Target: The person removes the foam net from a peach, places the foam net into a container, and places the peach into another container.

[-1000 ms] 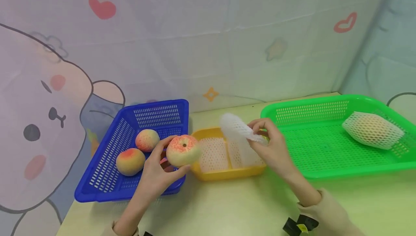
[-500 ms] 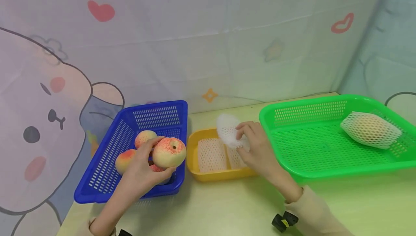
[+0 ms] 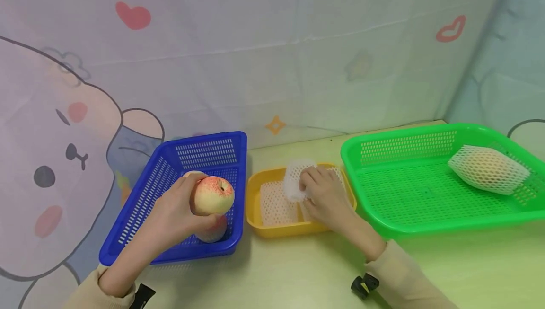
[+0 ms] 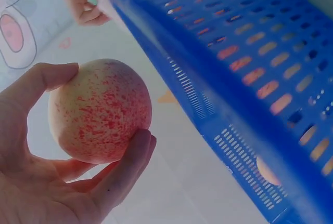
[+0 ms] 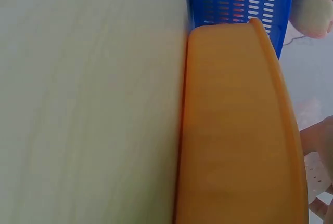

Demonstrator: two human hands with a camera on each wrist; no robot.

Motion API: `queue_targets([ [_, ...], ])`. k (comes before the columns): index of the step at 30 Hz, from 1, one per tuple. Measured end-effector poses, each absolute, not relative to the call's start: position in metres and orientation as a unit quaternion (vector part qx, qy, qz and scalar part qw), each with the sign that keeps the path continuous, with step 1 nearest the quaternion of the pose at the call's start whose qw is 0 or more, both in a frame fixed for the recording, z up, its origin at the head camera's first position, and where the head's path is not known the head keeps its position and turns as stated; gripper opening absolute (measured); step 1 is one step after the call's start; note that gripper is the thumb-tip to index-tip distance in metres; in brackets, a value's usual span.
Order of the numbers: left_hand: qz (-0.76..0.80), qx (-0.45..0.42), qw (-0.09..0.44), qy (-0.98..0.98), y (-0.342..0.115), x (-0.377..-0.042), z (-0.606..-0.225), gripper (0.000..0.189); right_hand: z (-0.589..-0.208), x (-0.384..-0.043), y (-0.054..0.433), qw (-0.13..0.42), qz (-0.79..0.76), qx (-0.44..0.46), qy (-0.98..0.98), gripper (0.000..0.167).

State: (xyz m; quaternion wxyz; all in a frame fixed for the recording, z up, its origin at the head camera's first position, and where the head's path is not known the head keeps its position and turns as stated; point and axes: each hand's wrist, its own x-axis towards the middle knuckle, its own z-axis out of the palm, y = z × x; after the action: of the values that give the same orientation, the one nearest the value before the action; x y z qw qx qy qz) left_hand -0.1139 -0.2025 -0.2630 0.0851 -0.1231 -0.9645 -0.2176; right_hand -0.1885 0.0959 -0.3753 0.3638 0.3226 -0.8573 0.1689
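Over the blue basket (image 3: 238,190), my left hand (image 3: 168,212) grips a pale peach (image 3: 214,196) speckled with red. In the left wrist view, the thumb and fingers curl round the peach (image 4: 101,112) beside the basket's wall. My right hand (image 3: 328,200) is at the yellow tray (image 3: 272,231), its fingers curled on a white foam net sleeve (image 3: 293,181). Another foam net (image 3: 278,203) lies flat in the tray's left part. Below my left hand, a red peach (image 3: 211,231) sits in the basket; the hand hides most of the others.
To the right stands a green basket (image 3: 417,228) with one fruit in a foam net (image 3: 487,169) at its right end. The yellow tray sits between both baskets on a pale table (image 3: 289,271). A printed cloth (image 3: 298,72) hangs behind.
My left hand has moved left and slightly down with the peach, further over the blue basket. My right hand has lowered the foam net from above the yellow tray into it.
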Motion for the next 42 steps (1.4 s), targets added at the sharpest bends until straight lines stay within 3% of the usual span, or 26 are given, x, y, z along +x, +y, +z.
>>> queue_targets([
  [8, -0.193, -0.122, 0.066, -0.971, -0.202, -0.120, -0.255, 0.073, -0.381, -0.190, 0.099, 0.254, 0.206, 0.329, -0.886, 0.035],
  [16, -0.175, -0.132, 0.057, -0.974, -0.203, -0.129, -0.251, 0.071, -0.381, -0.188, 0.098, 0.144, 0.246, 0.273, -0.919, 0.035],
  [22, -0.163, -0.136, 0.047, -0.976, -0.204, -0.135, -0.245, 0.070, -0.382, -0.187, 0.096, 0.130, 0.225, 0.276, -0.925, 0.029],
  [29, -0.150, -0.140, 0.033, -0.978, -0.205, -0.143, -0.245, 0.066, -0.383, -0.187, 0.095, 0.103, 0.207, 0.292, -0.928, 0.043],
  [42, -0.122, -0.150, -0.018, -0.981, -0.212, -0.178, -0.243, 0.066, -0.385, -0.186, 0.097, 0.046, 0.184, 0.273, -0.943, 0.049],
])
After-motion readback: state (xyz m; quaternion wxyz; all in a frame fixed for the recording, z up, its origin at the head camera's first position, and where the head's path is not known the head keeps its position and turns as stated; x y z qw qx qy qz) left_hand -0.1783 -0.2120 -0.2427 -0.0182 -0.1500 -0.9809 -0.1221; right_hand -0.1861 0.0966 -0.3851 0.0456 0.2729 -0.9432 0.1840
